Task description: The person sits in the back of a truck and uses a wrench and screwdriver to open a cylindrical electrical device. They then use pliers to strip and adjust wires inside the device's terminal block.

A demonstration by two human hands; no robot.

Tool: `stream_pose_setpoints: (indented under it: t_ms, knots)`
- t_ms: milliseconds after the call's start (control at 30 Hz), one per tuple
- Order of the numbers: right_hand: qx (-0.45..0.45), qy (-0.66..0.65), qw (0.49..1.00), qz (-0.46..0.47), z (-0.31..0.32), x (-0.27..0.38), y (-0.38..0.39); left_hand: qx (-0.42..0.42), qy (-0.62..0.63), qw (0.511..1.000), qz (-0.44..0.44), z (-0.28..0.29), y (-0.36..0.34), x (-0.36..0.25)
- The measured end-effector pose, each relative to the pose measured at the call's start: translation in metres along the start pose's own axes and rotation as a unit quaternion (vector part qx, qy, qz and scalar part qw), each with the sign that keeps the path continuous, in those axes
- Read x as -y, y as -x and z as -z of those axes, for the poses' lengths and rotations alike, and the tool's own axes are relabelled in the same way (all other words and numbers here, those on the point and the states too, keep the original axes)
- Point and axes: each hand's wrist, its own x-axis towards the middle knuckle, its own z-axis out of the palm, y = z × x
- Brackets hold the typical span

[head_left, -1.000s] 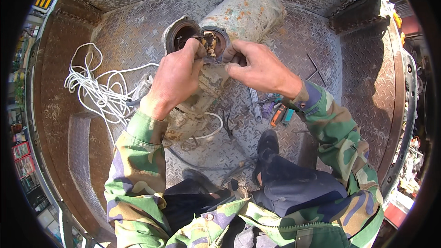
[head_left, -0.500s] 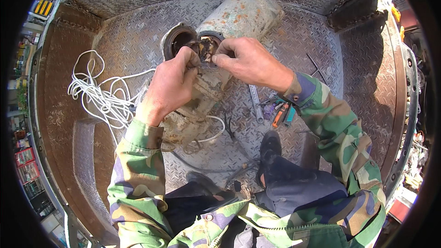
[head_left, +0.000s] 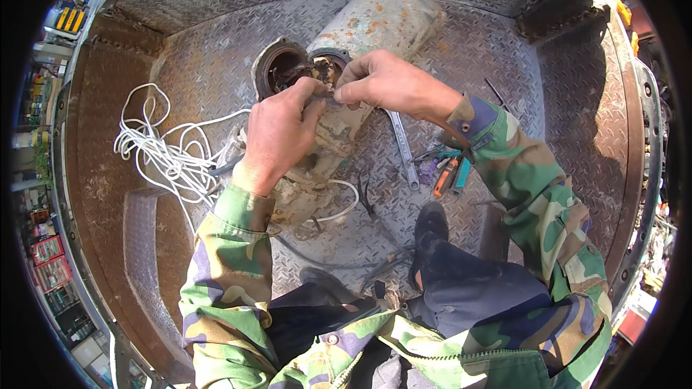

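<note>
Left hand (head_left: 283, 128) and right hand (head_left: 389, 83) have fingertips bunched close, can't tell from here if they're gripping anything, round dark-rimmed metal housing (head_left: 337, 55) right behind, tangled white cord (head_left: 173, 167) off left.

Lit by bright sunlight, with hard-edged shadow on the right metal wall (head_left: 573, 101). Bows strongly toward blackened, rounded edges, washing out far right.

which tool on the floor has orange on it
The orange tool is the slim one lying, in the picture, just left of the teal tool and right of the long silver tool; neither neighbour shows orange.
</note>
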Motion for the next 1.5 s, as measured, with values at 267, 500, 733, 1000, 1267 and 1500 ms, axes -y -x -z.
stream_pose_setpoints:
  t_ms: [267,500,733,1000,1267,1500]
  knots:
    - [0.058,-0.341,0.930,-0.128,0.007,-0.029,-0.001,-0.053,-0.057,0.996,-0.039,-0.020,-0.004,0.005]
    - [-0.080,0.347,0.868,0.345,0.011,0.005,0.020,-0.075,-0.088,0.993,-0.037,-0.029,-0.003,0.003]
    - [-0.002,0.213,0.969,0.125,0.025,0.012,0.030,-0.059,-0.078,0.995,-0.017,-0.030,-0.003,-0.004]
    - [0.007,0.103,0.994,-0.026,0.012,0.014,0.010,-0.088,-0.077,0.992,-0.049,-0.035,-0.005,0.001]
    - [0.026,0.186,0.979,-0.074,0.046,0.021,0.000,-0.058,-0.120,0.989,-0.059,-0.038,-0.010,-0.002]
    - [-0.096,0.516,0.718,0.457,0.005,0.028,0.017,-0.066,-0.128,0.988,-0.052,-0.035,-0.008,0.003]
